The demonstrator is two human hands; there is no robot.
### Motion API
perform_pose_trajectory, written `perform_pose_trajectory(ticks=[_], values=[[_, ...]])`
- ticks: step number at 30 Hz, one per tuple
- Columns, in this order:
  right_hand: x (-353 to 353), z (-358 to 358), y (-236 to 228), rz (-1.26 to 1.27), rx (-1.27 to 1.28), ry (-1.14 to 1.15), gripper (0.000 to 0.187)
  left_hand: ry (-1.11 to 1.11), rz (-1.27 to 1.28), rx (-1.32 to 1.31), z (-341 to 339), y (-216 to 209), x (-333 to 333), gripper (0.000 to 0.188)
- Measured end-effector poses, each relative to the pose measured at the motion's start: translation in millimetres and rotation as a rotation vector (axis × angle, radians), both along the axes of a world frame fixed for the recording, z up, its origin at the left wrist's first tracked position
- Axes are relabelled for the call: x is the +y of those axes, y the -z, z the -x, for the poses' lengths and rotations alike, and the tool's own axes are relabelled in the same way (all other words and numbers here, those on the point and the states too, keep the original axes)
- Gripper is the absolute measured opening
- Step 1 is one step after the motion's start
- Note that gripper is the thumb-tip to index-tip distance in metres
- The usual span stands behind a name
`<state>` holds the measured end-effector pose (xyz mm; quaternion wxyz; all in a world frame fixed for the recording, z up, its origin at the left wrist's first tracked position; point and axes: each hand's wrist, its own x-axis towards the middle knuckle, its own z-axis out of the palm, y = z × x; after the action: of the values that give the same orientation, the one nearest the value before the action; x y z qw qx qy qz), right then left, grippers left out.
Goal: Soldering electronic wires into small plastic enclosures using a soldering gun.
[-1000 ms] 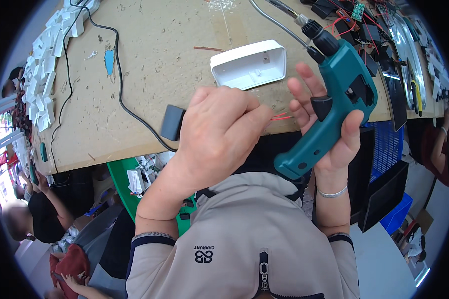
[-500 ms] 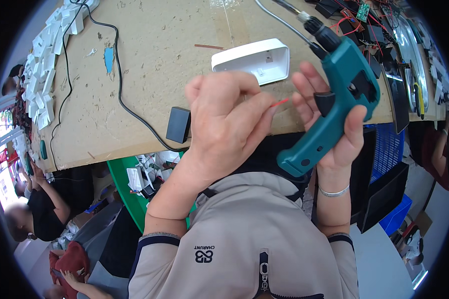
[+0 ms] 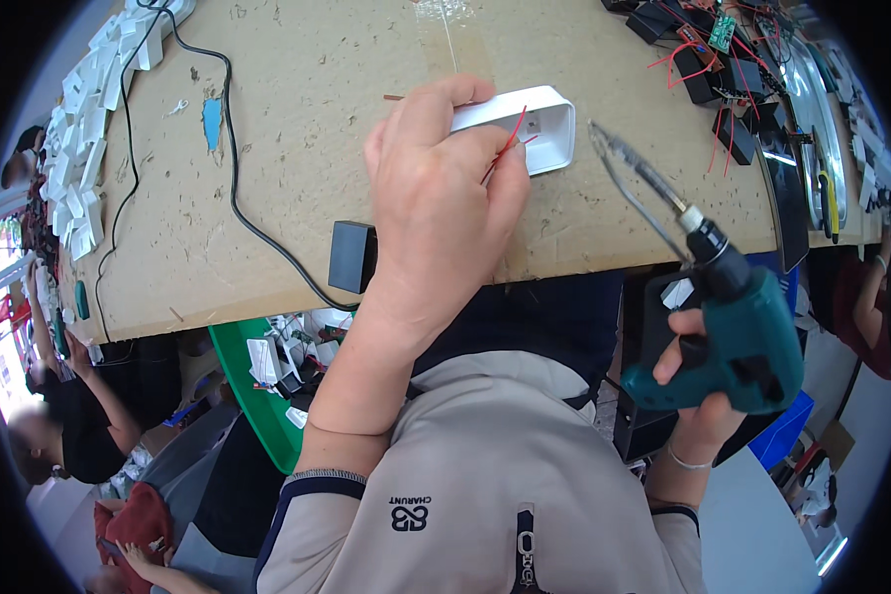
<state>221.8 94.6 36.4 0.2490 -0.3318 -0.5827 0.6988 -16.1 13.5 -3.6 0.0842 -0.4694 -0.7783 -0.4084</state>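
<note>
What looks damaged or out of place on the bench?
The table's brown top is pitted and scuffed; its irregular blue patch, just left of the thicker black cable, may be a tear. The white housing, partly behind the left hand, shows no obvious damage.

A: What stretches out in front of you?

B: You face a broad, tan, board-topped workbench (image 3: pixel 297 158), pitted and scuffed. A ragged blue patch (image 3: pixel 212 124) shows toward your left, and a strip of clear, shiny tape (image 3: pixel 445 10) lies near the far edge.

A: And below its near edge?

B: At your left you have a bright green plastic tub (image 3: pixel 267 426); at your right, a glossy blue plastic box (image 3: pixel 787 431). Lower right, you see a smooth, whitish flat surface (image 3: pixel 762 525), whether floor or tabletop you can't tell.

A: Your light?

B: A white glare (image 3: pixel 12 376) at your far left, window or lamp unclear, and a thin white light strip (image 3: pixel 836 553) lower right.
</note>
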Motion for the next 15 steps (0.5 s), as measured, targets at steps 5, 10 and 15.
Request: perform_pose_trajectory(ticks=[5,10,15], values=[[-9,-10,0,0.096,-0.047,-0.016,0.082,-0.007,0.022,0.011,2,-1,7,0.007],[-10,-10,10,-0.012,-0.088,0.008,0.087,-0.026,0.049,0.131,1,-1,12,0.007],[-10,-7,14,-0.045,-0.097,0.009,0.083,-0.061,0.079,0.167,-1,-1,12,0.006]])
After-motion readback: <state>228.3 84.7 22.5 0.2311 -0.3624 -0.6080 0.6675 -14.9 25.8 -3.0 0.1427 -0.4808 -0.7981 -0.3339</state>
